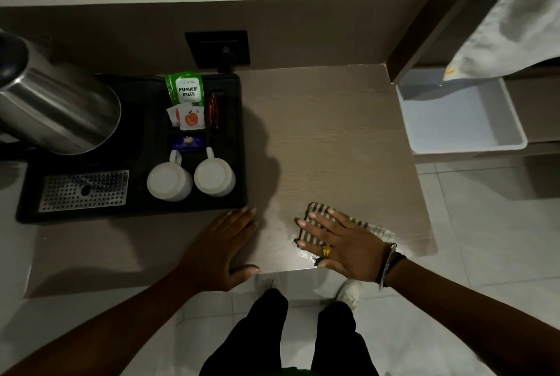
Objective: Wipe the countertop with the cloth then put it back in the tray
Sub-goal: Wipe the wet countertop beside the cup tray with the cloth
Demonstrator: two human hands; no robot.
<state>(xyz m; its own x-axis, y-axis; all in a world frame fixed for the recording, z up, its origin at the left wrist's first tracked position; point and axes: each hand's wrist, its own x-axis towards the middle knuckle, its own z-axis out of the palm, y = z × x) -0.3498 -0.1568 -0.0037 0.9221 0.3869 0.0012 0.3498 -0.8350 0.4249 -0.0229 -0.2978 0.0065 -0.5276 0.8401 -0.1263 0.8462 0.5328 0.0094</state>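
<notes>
A striped brown-and-white cloth (317,212) lies on the wooden countertop (333,133) near its front edge. My right hand (339,242) presses flat on the cloth with fingers spread and covers most of it; a ring and bracelets are on that hand. A wet sheen shows on the surface just left of the cloth. My left hand (224,245) rests flat on the countertop by the front edge, holding nothing. An empty white tray (466,147) sits on a lower shelf to the right of the countertop.
A black service tray (136,213) on the left holds a steel kettle (54,109), two upturned white cups (169,181), tea sachets (185,88) and a metal drip grate (85,191). A wall socket (218,48) is behind it. A white fabric (515,18) hangs over the white tray.
</notes>
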